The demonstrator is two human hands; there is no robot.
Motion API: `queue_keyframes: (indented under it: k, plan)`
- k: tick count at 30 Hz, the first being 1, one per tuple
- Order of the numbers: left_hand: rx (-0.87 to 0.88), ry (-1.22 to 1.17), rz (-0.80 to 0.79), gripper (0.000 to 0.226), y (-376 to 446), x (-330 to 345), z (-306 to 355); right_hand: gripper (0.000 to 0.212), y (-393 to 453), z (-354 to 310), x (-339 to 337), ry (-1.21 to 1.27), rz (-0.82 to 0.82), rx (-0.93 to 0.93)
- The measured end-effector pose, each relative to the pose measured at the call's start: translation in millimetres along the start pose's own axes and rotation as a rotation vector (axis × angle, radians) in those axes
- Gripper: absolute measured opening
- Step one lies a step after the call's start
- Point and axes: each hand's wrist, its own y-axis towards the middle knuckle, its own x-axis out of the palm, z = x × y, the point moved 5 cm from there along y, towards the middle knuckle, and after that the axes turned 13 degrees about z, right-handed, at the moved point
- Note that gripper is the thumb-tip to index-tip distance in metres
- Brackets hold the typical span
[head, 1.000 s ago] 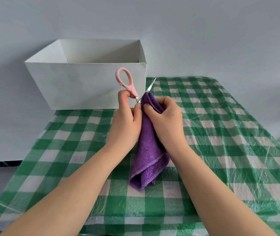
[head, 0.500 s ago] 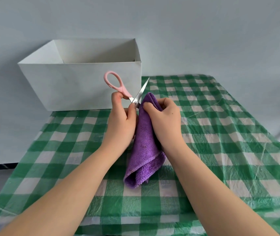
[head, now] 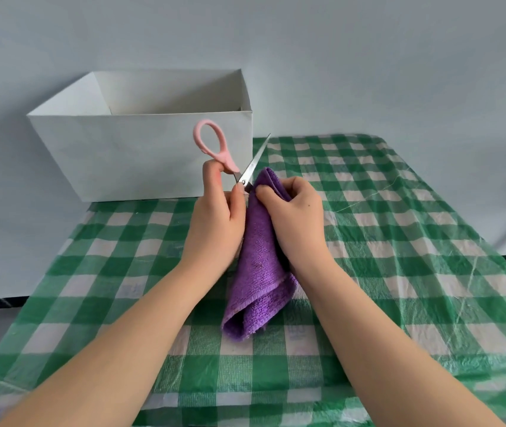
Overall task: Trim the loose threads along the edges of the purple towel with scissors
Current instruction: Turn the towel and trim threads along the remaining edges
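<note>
- Purple towel [head: 258, 266] hangs bunched between both hands, top fold raised in front of the white box [head: 141, 155], bottom corner resting on the green checked tablecloth [head: 399, 241].
- Right hand [head: 295, 217] has fingers curled round the towel's upper fold, pinching it near the top edge; towel drapes down from that grip.
- Left hand [head: 218, 217] holds the pink-handled scissors [head: 233, 167]; thumb sits at the base of the visible pink loop, other fingers curl below. Second handle loop is hidden by the hand.
- Scissors are spread wide: one blade points up and right past the white box's near right corner, pivot just beside the towel's top fold. Lower blade is mostly hidden behind the fingers and cloth.
- Step in hand looks like lining the blades up on a thread at the top fold, right in front of the white box.
- To do it well: keep the right-hand pinch tight so the edge stays taut, feed only the stray thread into the crotch of the blades, close near the hem without catching the stitched edge.
- Risk: right fingertips sit very near the pivot, so they should stay behind the cut line.
- No loose thread visible at the top fold; too small to tell. Small fuzzy bit shows at the towel's bottom corner, well apart from the white box.
</note>
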Motion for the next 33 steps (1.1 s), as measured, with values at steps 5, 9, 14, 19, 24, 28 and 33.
queue_keyframes:
  k: [5, 9, 14, 19, 24, 28, 33]
  plan:
    - [-0.029, -0.029, -0.049, 0.02, 0, 2, -2, 0.015, -3, -7, 3, 0.027, -0.008, -0.046]
    - [0.052, 0.005, -0.037, 0.02, 1, -2, 1, 0.016, -2, -6, 5, 0.014, -0.01, -0.053]
    - [0.051, 0.014, -0.026, 0.023, 1, -2, 0, 0.014, 1, -1, 2, -0.057, -0.027, -0.039]
    - [0.008, -0.018, -0.018, 0.021, -1, 2, -1, 0.012, -1, -7, -1, 0.041, -0.001, -0.034]
    - [0.045, 0.01, -0.04, 0.02, 1, 1, -1, 0.016, -2, -7, 4, 0.042, -0.02, -0.052]
    - [0.085, 0.033, -0.029, 0.02, 1, -1, 3, 0.013, -2, -3, 6, 0.044, -0.019, -0.052]
    - [0.001, -0.008, 0.006, 0.022, 2, -1, 0, 0.012, 1, 2, 2, 0.032, -0.004, 0.005]
